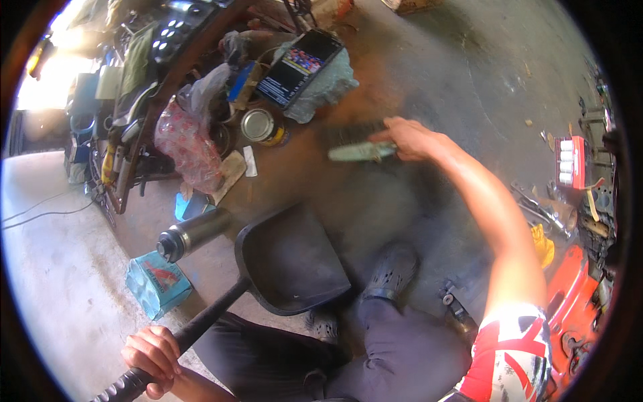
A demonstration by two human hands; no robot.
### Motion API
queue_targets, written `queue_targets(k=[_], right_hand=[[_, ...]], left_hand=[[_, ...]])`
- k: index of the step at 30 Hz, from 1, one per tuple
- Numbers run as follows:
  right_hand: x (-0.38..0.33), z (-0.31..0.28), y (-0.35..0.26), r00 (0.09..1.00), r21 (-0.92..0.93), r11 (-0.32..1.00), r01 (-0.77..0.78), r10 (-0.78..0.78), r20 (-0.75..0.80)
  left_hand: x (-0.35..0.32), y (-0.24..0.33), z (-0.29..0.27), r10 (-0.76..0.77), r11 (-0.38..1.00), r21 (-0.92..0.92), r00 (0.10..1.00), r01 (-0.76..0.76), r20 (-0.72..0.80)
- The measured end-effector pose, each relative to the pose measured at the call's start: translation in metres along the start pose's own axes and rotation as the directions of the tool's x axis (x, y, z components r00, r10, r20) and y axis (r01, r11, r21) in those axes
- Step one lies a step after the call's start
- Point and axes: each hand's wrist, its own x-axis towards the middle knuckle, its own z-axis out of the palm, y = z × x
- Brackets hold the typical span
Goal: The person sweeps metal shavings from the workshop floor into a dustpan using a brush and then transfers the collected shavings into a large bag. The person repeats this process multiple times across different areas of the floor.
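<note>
While clenching in the left hand (153, 358) the long handle (211, 313) of a black dustpan (295, 258), just beside a steel bottle (197, 233), clasping a blurred brush (358, 152) in the right hand (414, 139), near a tin (260, 125). Possible hazards: toppling the tin with too wide a leftward sweep, or bumping the steel bottle by jerking the dustpan aside.

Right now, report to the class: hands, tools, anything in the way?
Left hand gripping handle of black dustpan. Right hand holding pale-green brush. Possibly in the way: tin left of brush, metal bottle beside dustpan.
</note>
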Motion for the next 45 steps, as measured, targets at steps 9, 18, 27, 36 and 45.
queue_targets(k=[9, 18, 27, 36, 45], right_hand=[[0.036, 0.025, -0.062, 0.989, -0.083, 0.996, -0.013, 0.001, -0.146], [0.052, 0.011, -0.072, 0.994, -0.142, 0.984, 0.103, -0.109, -0.031], [0.062, 0.037, -0.106, 0.976, -0.229, 0.950, 0.213, -0.197, 0.092], [0.014, 0.045, -0.129, 0.914, 0.102, 0.922, 0.372, -0.384, 0.131], [-0.036, 0.196, -0.248, 0.963, 0.580, 0.806, 0.119, -0.235, 0.130]], left_hand=[[-0.003, 0.009, -0.036, 0.041, 0.998, -0.056, 0.930, -0.022, 0.366], [-0.036, 0.025, -0.051, 0.010, 1.000, -0.019, 0.954, -0.005, 0.299], [-0.063, 0.028, -0.068, 0.024, 0.998, 0.056, 0.976, -0.037, 0.216], [-0.081, 0.040, -0.075, 0.023, 0.988, 0.151, 0.998, -0.032, 0.062], [-0.078, 0.052, -0.064, 0.006, 0.902, 0.431, 1.000, -0.009, 0.007]])
